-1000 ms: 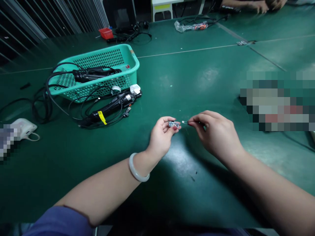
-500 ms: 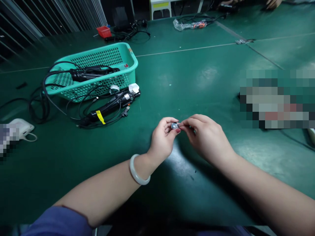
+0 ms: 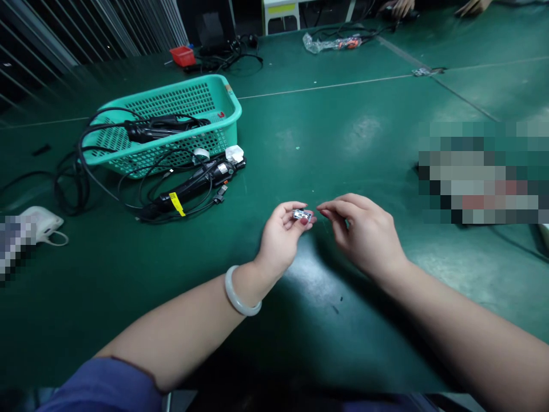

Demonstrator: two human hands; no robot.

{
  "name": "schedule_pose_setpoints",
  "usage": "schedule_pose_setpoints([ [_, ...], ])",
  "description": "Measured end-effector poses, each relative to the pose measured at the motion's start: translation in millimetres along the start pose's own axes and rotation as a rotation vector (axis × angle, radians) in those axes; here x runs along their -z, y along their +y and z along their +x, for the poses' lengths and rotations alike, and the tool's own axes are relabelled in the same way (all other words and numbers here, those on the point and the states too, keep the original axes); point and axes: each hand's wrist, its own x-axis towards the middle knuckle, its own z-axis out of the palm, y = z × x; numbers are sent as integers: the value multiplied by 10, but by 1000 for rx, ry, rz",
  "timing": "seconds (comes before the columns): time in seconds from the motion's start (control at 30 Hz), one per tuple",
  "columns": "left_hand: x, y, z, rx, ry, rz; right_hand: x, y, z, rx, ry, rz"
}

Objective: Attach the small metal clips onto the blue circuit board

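Note:
Between the thumb and fingers of my left hand (image 3: 281, 232) is a small, shiny silver part (image 3: 302, 215) with dark spots, too small to name more exactly. A pale bangle circles my left wrist. Just to the right, my right hand (image 3: 364, 229) is closed in a pinch, its fingertips a short gap away from the silver part. Whatever the right fingertips hold, if anything, is too small to make out. Both hands are above the green table (image 3: 274, 297).
A turquoise basket (image 3: 171, 146) holding a black cabled device (image 3: 158, 127) stands at the left. Another black device (image 3: 193, 186) with cables and a yellow tag lies before it. A white object (image 3: 40, 223) is far left. Another person's hands (image 3: 472, 7) are at the back right.
My right fingertips have drawn slightly right, off the silver part. The part has turned in my left fingers and shows more of its face. At the back, another person's hand has come into fuller view.

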Motion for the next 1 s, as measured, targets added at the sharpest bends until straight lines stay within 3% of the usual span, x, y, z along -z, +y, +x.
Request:
schedule_pose_setpoints([
  [0.13, 11, 50, 25, 55, 19, -70, -190, 221, 57, -14, -64, 176],
  [0.3, 45, 108, 55, 71, 43, -198, -371, 442, 124, -220, -83, 364],
  [0.6, 158, 249, 22, 69, 225, -233, -375, 436, 123, -222, -113, 393],
  [0.7, 361, 348, -121, 54, 294, -180, -369, 437, 125, -213, -121, 398],
  [0.83, 801, 543, -417, 16, 474, -47, -358, 434, 122, -203, -128, 407],
  [1.0, 1315, 769, -768, -41, 662, 312, -343, 421, 113, -207, -144, 404],
])
